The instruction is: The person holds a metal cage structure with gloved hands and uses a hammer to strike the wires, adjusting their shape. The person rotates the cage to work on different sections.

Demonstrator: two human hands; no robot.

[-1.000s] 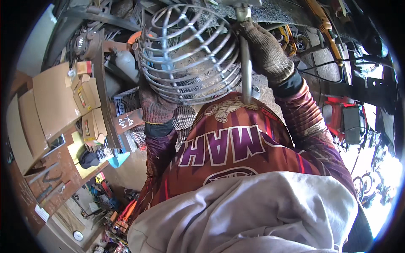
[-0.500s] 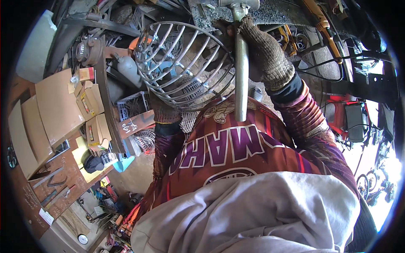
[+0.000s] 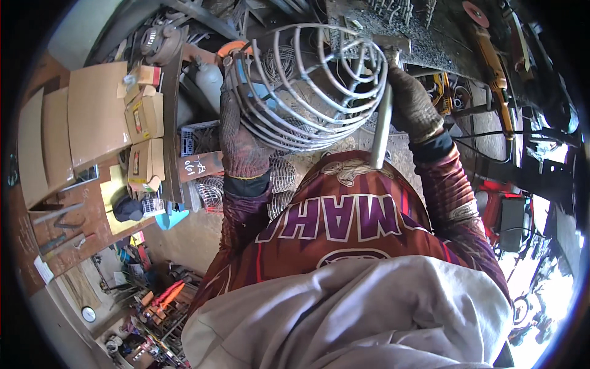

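Observation:
A round basket of bent metal rods (image 3: pixel 295 111) is tilted in front of me, its rings and ribs showing. My left hand (image 3: pixel 244 138), in a knitted work glove, is closed on the basket's left side; its fingertips are partly hidden by the rods. My right hand (image 3: pixel 416 104), gloved too, is wrapped round the pipe handle of a hammer (image 3: pixel 381 130). The handle points down toward my shirt, just right of the basket. The hammer's head is partly hidden behind the basket's right edge.
A dark workbench (image 3: pixel 430 49) covered in grit stands ahead, with an orange angle grinder (image 3: pixel 491 71) at its right. Cardboard boxes (image 3: pixel 98 117) sit on a brown table at left. Several wire baskets (image 3: pixel 283 175) lie below. A grey cylinder (image 3: pixel 209 83) stands left of the basket.
The basket has turned and shifted to the right, so its smaller rings now show. My left hand has moved up its left side. The hammer has moved right and slightly down, its head now behind the basket.

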